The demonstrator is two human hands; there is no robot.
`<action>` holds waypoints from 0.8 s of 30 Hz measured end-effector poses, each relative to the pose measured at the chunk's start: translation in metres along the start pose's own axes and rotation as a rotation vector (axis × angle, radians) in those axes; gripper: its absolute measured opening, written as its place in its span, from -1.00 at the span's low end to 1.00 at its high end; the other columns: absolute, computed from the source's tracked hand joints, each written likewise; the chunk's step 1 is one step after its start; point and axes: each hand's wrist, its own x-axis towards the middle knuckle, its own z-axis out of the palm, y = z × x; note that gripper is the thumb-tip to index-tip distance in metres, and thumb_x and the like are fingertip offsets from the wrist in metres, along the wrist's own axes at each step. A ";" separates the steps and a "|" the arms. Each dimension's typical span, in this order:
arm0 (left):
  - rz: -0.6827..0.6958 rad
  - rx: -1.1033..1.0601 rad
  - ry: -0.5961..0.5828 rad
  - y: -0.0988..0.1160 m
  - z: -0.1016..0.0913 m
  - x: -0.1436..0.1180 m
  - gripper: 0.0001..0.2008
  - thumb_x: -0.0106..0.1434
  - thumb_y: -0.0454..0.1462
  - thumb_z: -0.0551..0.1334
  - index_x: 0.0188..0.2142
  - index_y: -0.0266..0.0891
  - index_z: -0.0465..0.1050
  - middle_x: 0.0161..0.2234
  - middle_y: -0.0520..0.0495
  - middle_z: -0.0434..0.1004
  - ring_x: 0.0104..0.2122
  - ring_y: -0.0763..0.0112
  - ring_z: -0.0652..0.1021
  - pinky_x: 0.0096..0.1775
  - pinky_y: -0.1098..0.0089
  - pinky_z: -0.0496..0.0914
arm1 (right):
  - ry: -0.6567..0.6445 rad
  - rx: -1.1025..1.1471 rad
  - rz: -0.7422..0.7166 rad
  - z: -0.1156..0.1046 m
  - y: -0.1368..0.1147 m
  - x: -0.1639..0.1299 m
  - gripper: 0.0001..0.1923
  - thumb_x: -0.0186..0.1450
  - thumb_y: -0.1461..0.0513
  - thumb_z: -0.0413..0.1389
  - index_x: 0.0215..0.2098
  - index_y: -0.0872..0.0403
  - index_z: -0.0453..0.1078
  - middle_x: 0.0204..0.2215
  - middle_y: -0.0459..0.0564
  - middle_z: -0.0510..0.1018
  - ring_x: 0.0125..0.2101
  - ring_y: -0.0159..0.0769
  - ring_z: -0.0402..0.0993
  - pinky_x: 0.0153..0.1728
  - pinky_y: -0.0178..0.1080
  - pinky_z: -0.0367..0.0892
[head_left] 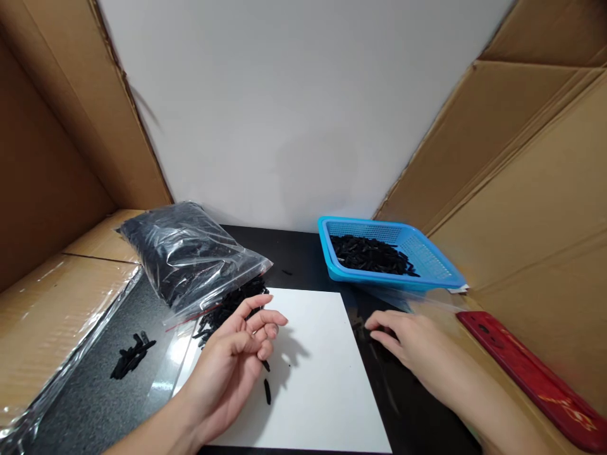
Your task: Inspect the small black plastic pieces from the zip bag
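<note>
We held our left hand (237,354) over the white sheet (313,379), fingers loosely curled and empty; our right hand (403,344) lay flat, fingers spread, at 3 o'clock.

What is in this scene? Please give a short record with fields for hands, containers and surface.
left hand: palm up, fingers curled, over white square sheet
right hand: palm down on black tabletop
small black oblong pieces: a few beside left hand
clear plastic zip bag: full of black pieces, mouth spilling
blue plastic mesh basket: partly filled
flat red object: right edge
</note>
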 end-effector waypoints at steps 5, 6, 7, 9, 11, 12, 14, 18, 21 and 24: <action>0.035 -0.070 0.004 -0.001 0.002 0.000 -0.37 -0.16 -0.63 0.11 -0.05 -0.31 0.43 -0.30 -0.15 0.56 -0.36 0.47 0.44 -0.43 0.55 0.30 | 0.164 0.385 0.116 0.018 -0.051 -0.002 -0.84 0.24 0.15 0.17 -0.36 0.02 0.58 -0.48 -0.01 0.64 -0.52 -0.20 0.53 -0.50 -0.26 0.36; 0.040 -0.077 0.000 -0.003 0.003 0.000 -0.38 -0.16 -0.62 0.11 -0.06 -0.31 0.43 -0.31 -0.14 0.55 -0.39 0.49 0.43 -0.43 0.56 0.30 | 0.095 0.487 0.124 0.026 -0.068 -0.003 -0.86 0.22 0.15 0.20 -0.37 0.02 0.59 -0.57 -0.07 0.59 -0.57 -0.25 0.48 -0.54 -0.29 0.33; 0.043 -0.080 -0.005 -0.004 0.004 -0.001 -0.40 -0.16 -0.62 0.11 -0.07 -0.30 0.43 -0.31 -0.12 0.55 -0.42 0.52 0.41 -0.42 0.57 0.31 | 0.023 0.570 0.118 0.034 -0.083 -0.004 -0.88 0.19 0.17 0.23 -0.38 0.02 0.59 -0.64 -0.12 0.54 -0.63 -0.31 0.43 -0.58 -0.33 0.30; 0.051 -0.079 -0.022 -0.006 0.005 -0.002 -0.44 -0.14 -0.60 0.13 -0.10 -0.28 0.44 -0.33 -0.08 0.54 -0.48 0.59 0.37 -0.39 0.58 0.33 | -0.073 0.659 0.136 0.048 -0.105 -0.007 -0.91 0.14 0.23 0.29 -0.37 0.04 0.59 -0.65 -0.16 0.52 -0.64 -0.36 0.40 -0.57 -0.36 0.28; 0.053 -0.079 -0.042 -0.009 0.006 -0.003 -0.47 -0.11 -0.59 0.15 -0.12 -0.25 0.45 -0.34 -0.03 0.53 -0.52 0.63 0.34 -0.35 0.57 0.36 | -0.073 0.705 0.147 0.058 -0.116 -0.009 -0.93 0.12 0.28 0.29 -0.38 0.07 0.57 -0.63 -0.17 0.54 -0.62 -0.39 0.40 -0.52 -0.38 0.30; 0.051 -0.084 -0.050 -0.010 0.006 -0.004 -0.48 -0.10 -0.58 0.16 -0.12 -0.24 0.45 -0.34 -0.02 0.53 -0.52 0.63 0.34 -0.33 0.56 0.37 | -0.053 0.715 0.141 0.061 -0.117 -0.010 -0.94 0.12 0.30 0.29 -0.39 0.08 0.56 -0.62 -0.16 0.55 -0.61 -0.39 0.40 -0.51 -0.38 0.31; 0.047 -0.104 -0.058 -0.011 0.006 -0.004 -0.49 -0.10 -0.58 0.17 -0.13 -0.22 0.45 -0.33 -0.02 0.53 -0.52 0.64 0.35 -0.31 0.55 0.38 | -0.006 0.717 0.111 0.065 -0.116 -0.011 -0.95 0.13 0.34 0.26 -0.41 0.09 0.54 -0.59 -0.14 0.56 -0.59 -0.39 0.42 -0.48 -0.39 0.32; 0.040 -0.145 -0.055 -0.010 0.005 -0.004 -0.46 -0.10 -0.59 0.20 -0.10 -0.22 0.45 -0.28 -0.06 0.53 -0.45 0.60 0.40 -0.24 0.51 0.42 | 0.090 0.711 0.025 0.070 -0.112 -0.012 -0.93 0.16 0.35 0.21 -0.39 0.11 0.53 -0.55 -0.08 0.59 -0.58 -0.37 0.44 -0.49 -0.38 0.35; 0.038 -0.173 -0.057 -0.010 0.004 -0.004 -0.44 -0.12 -0.59 0.21 -0.09 -0.21 0.44 -0.27 -0.04 0.53 -0.46 0.61 0.39 -0.27 0.54 0.41 | 0.104 0.727 -0.040 0.074 -0.111 -0.013 -0.88 0.15 0.36 0.20 -0.33 0.10 0.54 -0.53 -0.07 0.61 -0.60 -0.37 0.45 -0.50 -0.37 0.39; 0.039 -0.170 -0.073 -0.013 0.005 -0.005 -0.44 -0.12 -0.60 0.20 -0.10 -0.19 0.45 -0.29 -0.01 0.52 -0.49 0.63 0.37 -0.29 0.55 0.39 | 0.141 0.724 -0.085 0.074 -0.111 -0.013 -0.87 0.17 0.37 0.19 -0.33 0.09 0.55 -0.56 -0.07 0.60 -0.60 -0.35 0.47 -0.51 -0.36 0.39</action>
